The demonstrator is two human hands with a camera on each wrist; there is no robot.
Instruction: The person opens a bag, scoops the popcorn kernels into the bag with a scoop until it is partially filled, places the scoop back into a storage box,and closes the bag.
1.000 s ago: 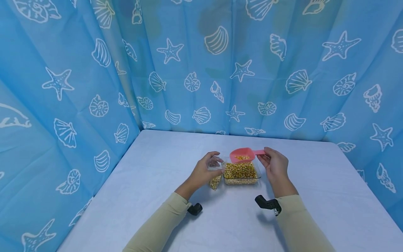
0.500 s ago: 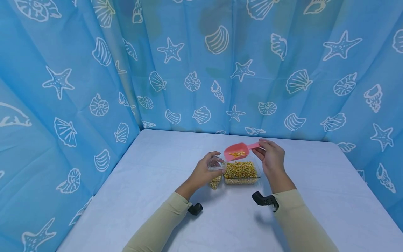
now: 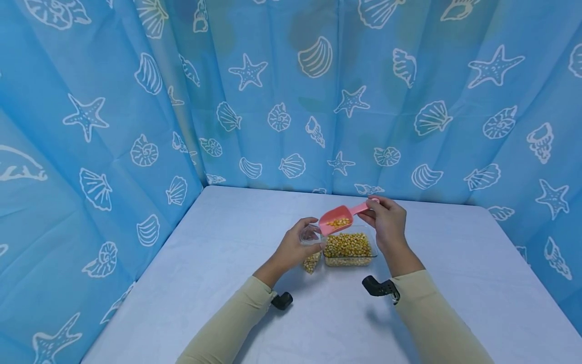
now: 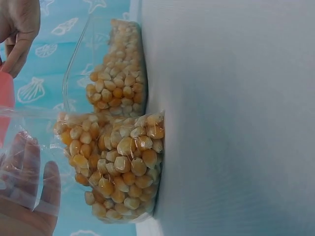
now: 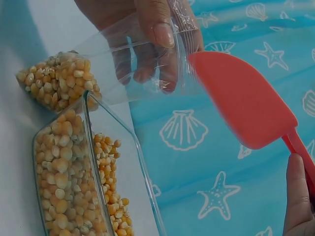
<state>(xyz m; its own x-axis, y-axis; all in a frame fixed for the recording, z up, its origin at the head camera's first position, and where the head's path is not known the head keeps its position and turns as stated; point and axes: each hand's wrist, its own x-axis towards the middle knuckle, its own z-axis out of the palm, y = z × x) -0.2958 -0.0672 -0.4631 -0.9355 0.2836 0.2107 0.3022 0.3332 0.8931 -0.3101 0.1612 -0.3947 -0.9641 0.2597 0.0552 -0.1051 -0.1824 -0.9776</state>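
My left hand (image 3: pixel 291 246) holds the top of a clear zip-lock bag (image 4: pixel 120 164) between thumb and fingers, keeping its mouth spread. Corn kernels fill the bag's lower part, which rests on the table. My right hand (image 3: pixel 392 223) grips the handle of a pink scoop (image 3: pixel 335 221) with some kernels in its bowl. In the right wrist view the scoop's tip is right at the bag's zip edge, and its underside hides the kernels. Beside the bag, below the scoop, stands a rectangular glass container (image 5: pixel 99 162) holding many kernels (image 3: pixel 347 244).
A white cloth covers the table (image 3: pixel 218 242). Blue curtains (image 3: pixel 273 136) with white shell and starfish prints hang behind it and at its left. Black camera mounts (image 3: pixel 379 287) stick out from both wrists under light sleeves.
My right hand has lifted the loaded scoop from over the glass container and carried it left to the bag's mouth, tilting its tip downward. The left hand and bag stay in place.
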